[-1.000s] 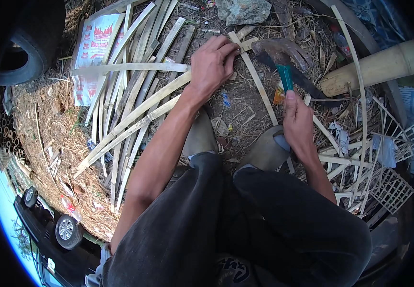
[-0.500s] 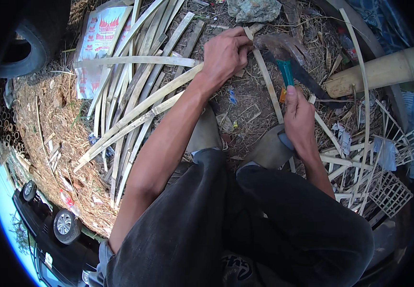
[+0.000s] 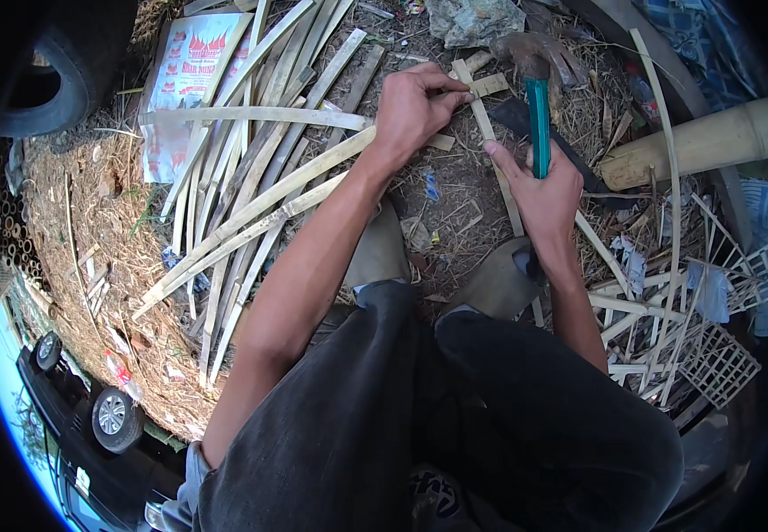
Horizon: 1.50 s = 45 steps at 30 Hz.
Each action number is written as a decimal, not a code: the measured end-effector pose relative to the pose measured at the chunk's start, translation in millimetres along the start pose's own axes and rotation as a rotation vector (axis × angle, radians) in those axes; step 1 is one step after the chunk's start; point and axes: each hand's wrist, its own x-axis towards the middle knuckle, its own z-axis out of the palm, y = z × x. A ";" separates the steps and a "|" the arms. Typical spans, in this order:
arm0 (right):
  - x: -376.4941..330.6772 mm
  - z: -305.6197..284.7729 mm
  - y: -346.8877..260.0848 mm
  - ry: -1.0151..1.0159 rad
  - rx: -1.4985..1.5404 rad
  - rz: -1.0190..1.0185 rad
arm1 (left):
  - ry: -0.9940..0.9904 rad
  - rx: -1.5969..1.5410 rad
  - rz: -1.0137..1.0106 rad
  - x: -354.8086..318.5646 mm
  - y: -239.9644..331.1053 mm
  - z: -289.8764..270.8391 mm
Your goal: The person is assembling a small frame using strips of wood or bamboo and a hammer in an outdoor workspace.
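Head view: crossed bamboo slats (image 3: 481, 97) lie on the ground, ahead of the feet. They are pinched at the crossing by the left hand (image 3: 412, 111), fingers clamped, so the joint stays aligned. A hammer (image 3: 536, 115) is gripped by the right hand (image 3: 544, 191), fingers closed round the green handle, head raised just beyond the joint.

A teal-handled hammer (image 3: 536, 106) is standing nearly upright, head uppermost; a pale bamboo strip (image 3: 490, 142) is lying crossed by a shorter slat (image 3: 489, 85) on the littered ground

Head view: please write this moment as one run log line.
left hand: pinches crossed bamboo strips | right hand: grips hammer, head up
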 end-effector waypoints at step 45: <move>45.6 79.1 28.5 0.215 0.808 0.154 | -0.006 0.096 -0.145 -16.1 19.4 -5.6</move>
